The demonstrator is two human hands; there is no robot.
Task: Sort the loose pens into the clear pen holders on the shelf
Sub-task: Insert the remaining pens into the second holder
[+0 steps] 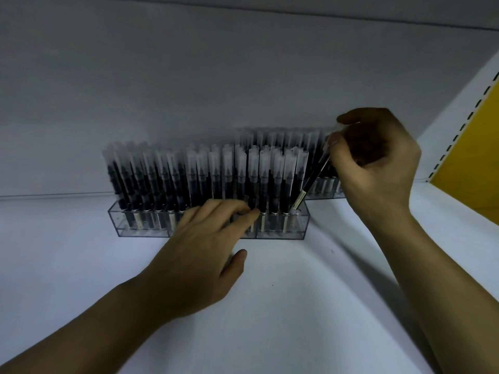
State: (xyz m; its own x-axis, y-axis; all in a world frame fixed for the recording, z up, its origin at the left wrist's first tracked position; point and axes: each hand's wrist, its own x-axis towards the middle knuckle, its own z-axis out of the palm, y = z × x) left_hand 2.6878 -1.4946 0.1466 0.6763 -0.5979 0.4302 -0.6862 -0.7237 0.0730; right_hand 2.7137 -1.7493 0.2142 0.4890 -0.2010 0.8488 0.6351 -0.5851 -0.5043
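Clear holder (118, 225), right edge: right hand (378, 168) pinches tilted pen (310, 184), left hand (199, 255) rests flat

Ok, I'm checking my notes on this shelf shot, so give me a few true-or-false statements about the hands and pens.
1. The right hand pinches a tilted pen. True.
2. The left hand lifts a pen clear of the shelf. False: its straight fingers touch the upright pens in the front holder.
3. The front holder is empty. False: it is packed with pens.
4. A second holder stands behind it, to the right. True.
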